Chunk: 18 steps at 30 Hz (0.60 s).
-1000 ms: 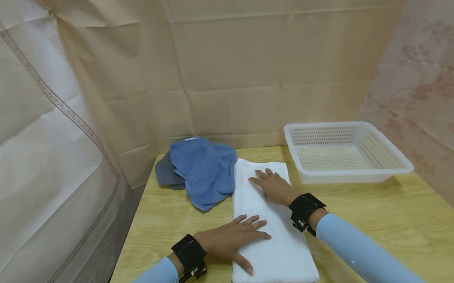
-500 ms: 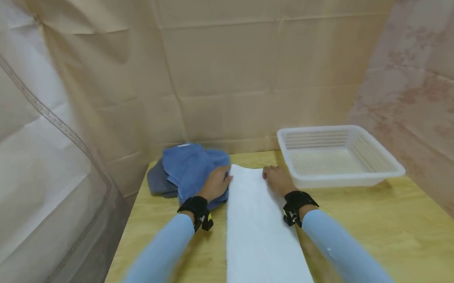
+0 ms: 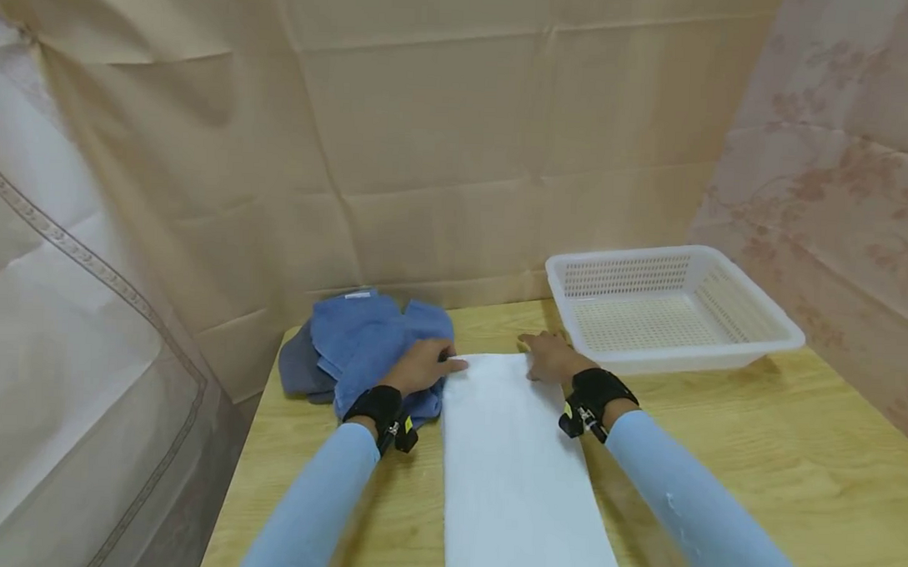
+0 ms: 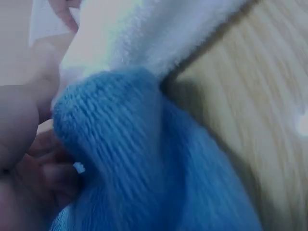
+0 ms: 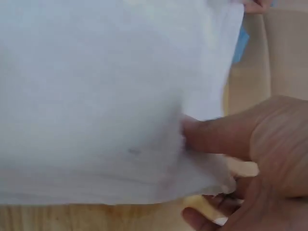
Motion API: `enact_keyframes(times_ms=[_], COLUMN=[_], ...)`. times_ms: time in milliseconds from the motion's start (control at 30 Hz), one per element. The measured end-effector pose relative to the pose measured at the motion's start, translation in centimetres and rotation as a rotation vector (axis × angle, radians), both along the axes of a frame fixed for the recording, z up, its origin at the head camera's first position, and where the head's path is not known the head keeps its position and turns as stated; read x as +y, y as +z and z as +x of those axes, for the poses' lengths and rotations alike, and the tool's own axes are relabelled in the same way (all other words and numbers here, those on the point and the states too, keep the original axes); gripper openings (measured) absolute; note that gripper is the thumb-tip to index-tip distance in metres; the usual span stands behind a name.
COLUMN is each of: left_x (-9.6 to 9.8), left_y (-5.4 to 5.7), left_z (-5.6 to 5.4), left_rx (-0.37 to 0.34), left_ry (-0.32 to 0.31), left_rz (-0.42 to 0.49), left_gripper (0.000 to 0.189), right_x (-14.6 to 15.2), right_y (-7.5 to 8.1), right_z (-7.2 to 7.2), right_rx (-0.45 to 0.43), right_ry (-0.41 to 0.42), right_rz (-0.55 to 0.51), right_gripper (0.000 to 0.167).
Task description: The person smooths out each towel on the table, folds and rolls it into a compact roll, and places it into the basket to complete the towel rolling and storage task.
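Observation:
A folded white towel [image 3: 518,478] lies lengthwise on the table, reaching the bottom of the head view. At its far left corner my left hand [image 3: 419,367] pinches the edge, thumb on top. My right hand [image 3: 552,359] holds the far right corner; in the right wrist view its thumb [image 5: 216,137] presses on the white cloth with fingers underneath. A crumpled blue towel [image 3: 362,334] lies left of the white one, under my left hand and wrist. In the left wrist view this blue towel [image 4: 125,139] covers part of the left fingers.
A grey cloth [image 3: 303,366] sticks out from beneath the blue towel. The white perforated plastic basket [image 3: 676,362] stands at the back right, close to my right hand. A beige curtain [image 3: 429,149] hangs behind the wooden table [image 3: 756,461], with more fabric at both sides.
Both hands lay spread on the white towel; they have gone to its far corners and taken hold. Its far edge has since come nearer to me. The head view has shifted slightly.

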State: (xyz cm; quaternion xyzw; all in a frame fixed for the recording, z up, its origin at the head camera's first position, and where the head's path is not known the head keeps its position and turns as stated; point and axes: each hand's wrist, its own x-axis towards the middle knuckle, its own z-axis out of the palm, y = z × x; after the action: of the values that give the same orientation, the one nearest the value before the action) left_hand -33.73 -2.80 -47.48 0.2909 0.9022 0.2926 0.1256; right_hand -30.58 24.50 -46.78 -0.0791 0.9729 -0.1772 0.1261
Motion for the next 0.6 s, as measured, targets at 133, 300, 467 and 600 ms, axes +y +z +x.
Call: enact_keyframes(times_ms=[133, 300, 467, 600], left_x=[0.6, 0.7, 0.1, -0.5], left_y=[-0.2, -0.5, -0.4, -0.1], left_z=[0.4, 0.6, 0.5, 0.5], left_rx=[0.029, 0.033, 0.158, 0.298], left_ry=[0.028, -0.035, -0.102, -0.177], left_rz=[-0.042, -0.107, -0.071, -0.027], left_gripper=[0.049, 0.029, 0.015, 0.014], right_x=[-0.3, -0.5, 0.0, 0.8], right_y=[0.8, 0.5, -0.2, -0.6], right_z=[0.9, 1.7, 2.4, 3.5], right_rx=[-0.056, -0.045, 0.124, 0.279], right_ry=[-0.062, -0.119, -0.054, 0.016], right_rz=[-0.035, -0.110, -0.136, -0.174], right_gripper=[0.052, 0.050, 0.035, 0.019])
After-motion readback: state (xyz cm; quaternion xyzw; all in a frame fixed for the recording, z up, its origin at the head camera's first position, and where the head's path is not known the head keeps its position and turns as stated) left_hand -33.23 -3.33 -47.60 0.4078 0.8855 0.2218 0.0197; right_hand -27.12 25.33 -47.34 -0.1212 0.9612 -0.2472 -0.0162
